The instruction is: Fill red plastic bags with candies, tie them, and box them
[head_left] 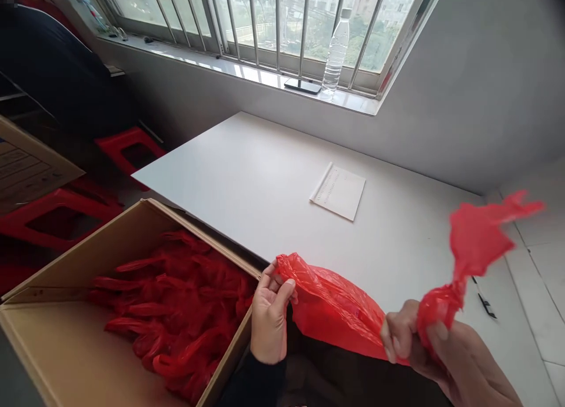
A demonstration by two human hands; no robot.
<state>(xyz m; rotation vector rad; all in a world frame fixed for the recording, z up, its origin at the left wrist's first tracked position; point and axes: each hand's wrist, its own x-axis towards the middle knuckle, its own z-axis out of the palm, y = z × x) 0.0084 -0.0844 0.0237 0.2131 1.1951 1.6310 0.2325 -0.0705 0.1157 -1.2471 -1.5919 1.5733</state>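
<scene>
A red plastic bag (339, 301) stretches between my two hands over the near edge of the white table. My left hand (270, 318) pinches one end of it between thumb and fingers, close to the box's rim. At the right, my right hand (441, 348) is closed around the other end, and a loose part of red plastic sticks up above the fist. That upper part is blurred. At my left, an open cardboard box (57, 342) holds a heap of red plastic bags (176, 301), several with twisted ends.
On the white table (229, 165) lie a sheet of paper (339, 192) with writing and a pen (485, 304). The windowsill carries a clear bottle (336, 53) and a phone (302, 86). Red stools (57, 212), another carton (35, 165) and a dark-clothed person (53, 65) are at the left.
</scene>
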